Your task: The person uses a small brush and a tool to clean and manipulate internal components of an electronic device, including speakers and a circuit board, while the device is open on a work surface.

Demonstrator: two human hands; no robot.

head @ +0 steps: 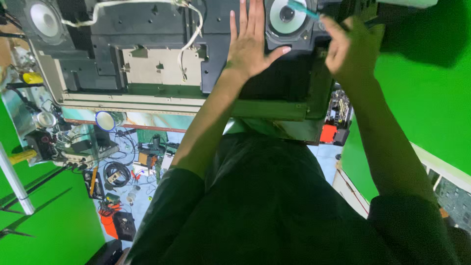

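Observation:
My left hand (251, 41) lies flat, fingers spread, on the dark plastic back panel (147, 29) of an opened flat device. Its thumb touches the rim of a round grey speaker (284, 18). Just right of that speaker, my right hand (347, 49) is closed around a screwdriver with a teal handle (303, 9), whose tip is hidden. A bare metal plate (162, 66) sits in the middle of the panel, and a white cable (194, 37) loops over it. A second speaker (44, 19) sits at the far left corner.
Below the panel's edge, the pale floor holds coiled cables (115, 172), small tools, an orange box (327, 133) and a blue-rimmed cup (105, 120). Green sheets (422, 98) hang at right and lower left. A circuit board (454, 196) shows at the right edge.

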